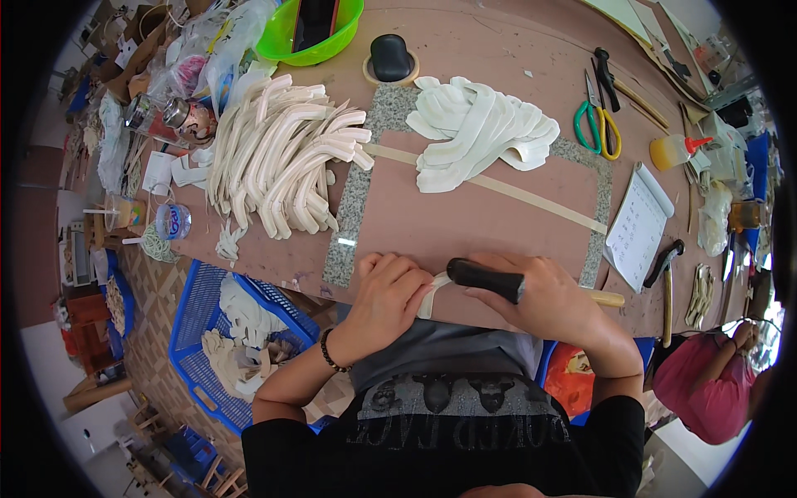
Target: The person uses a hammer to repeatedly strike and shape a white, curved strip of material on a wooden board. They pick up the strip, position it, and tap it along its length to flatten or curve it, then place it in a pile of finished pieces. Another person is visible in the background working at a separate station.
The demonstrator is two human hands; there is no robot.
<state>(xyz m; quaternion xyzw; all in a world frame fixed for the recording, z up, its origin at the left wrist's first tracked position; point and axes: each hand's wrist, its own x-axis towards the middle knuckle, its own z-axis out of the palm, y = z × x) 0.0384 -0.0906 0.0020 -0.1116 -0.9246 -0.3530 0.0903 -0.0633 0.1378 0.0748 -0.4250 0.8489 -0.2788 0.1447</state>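
Observation:
At the near edge of the table, my right hand [552, 295] is wrapped round a hammer [490, 280] with a black head; the end of its pale wooden handle sticks out past my hand. The head is over a white strip [433, 297], partly hidden. My left hand [390, 295] is closed, its fingers pressing that strip down on the brown board [490, 241]. Beyond my hands lies a loose heap of white strips [481, 133]. Left of the board is a bigger pile of cream curved strips [282, 158].
Scissors [599, 120] with green and yellow handles, another hammer [608, 79], a red-tipped glue bottle [677, 152] and a notepad [639, 220] lie on the right. A green basin [311, 33] stands at the back left. A blue basket [195, 365] is beside me; someone in pink [701, 386] is at right.

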